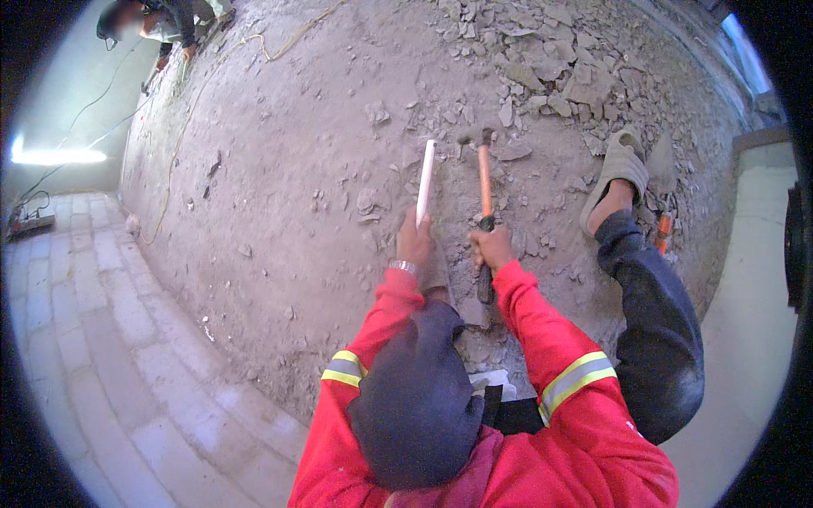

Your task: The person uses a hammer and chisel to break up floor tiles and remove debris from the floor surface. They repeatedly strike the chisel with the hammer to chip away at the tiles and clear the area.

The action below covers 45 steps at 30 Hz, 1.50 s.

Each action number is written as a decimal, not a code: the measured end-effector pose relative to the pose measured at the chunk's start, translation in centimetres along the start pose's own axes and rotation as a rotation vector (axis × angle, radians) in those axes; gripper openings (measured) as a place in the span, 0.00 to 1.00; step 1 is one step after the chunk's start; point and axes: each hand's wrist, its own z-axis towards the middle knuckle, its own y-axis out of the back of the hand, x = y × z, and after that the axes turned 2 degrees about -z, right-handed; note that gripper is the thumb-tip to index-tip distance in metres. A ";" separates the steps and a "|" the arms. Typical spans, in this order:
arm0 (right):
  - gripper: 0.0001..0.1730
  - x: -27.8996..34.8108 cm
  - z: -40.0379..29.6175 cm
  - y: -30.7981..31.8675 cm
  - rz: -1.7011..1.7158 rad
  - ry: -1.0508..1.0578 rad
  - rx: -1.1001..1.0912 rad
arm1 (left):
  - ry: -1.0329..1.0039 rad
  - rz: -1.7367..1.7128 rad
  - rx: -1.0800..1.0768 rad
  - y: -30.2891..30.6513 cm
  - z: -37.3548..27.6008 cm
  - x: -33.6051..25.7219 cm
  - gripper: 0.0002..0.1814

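Note:
My left hand (414, 241) is closed around the lower end of a white rod (426, 178), perhaps a length of plastic pipe, which points away from me. In my right hand (494, 246) is a hammer with an orange shaft (485, 184) and a black grip (485, 286). Its dark metal head (477, 136) is at the far end, over the rubble, close to the rod's tip. Rod and hammer are side by side with a gap between them. Whether the hammer head touches the ground I cannot tell.
Broken slabs and chips (571, 76) cover the dusty ground (286, 190) ahead on the right. By my sandalled right foot (619, 171) lies an orange object (664, 232). A brick wall (127, 355) runs along the left, with a cable (171, 171) nearby. Another person (171, 28) crouches far left.

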 end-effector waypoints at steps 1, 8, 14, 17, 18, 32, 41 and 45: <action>0.11 0.4 0.2 0.6 0.096 -0.059 0.025 | 0.034 -0.036 0.007 -0.3 0.0 -0.1 0.19; 0.11 15.9 -7.3 3.6 0.678 0.437 0.007 | -0.023 -0.036 -0.019 1.7 0.0 1.7 0.19; 0.10 0.9 -1.8 -3.2 0.446 0.495 -0.179 | -0.006 -0.037 0.078 0.5 1.2 0.5 0.19; 0.11 0.8 -2.5 -3.6 0.160 -0.111 0.020 | -0.047 -0.019 0.031 0.9 1.0 1.1 0.19; 0.11 2.3 -3.0 -3.2 0.207 -0.090 0.071 | -0.035 -0.041 0.018 1.2 1.0 1.7 0.19; 0.10 1.1 -3.1 -3.7 0.278 0.309 -0.213 | -0.044 0.112 0.007 0.3 1.1 0.6 0.19; 0.12 2.0 -3.5 -0.7 0.591 -0.411 0.467 | 0.144 0.588 -0.092 1.1 -0.2 -2.0 0.22; 0.14 1.2 -4.7 -1.0 0.730 -0.515 0.546 | 0.125 0.422 -0.327 3.1 -0.2 1.0 0.24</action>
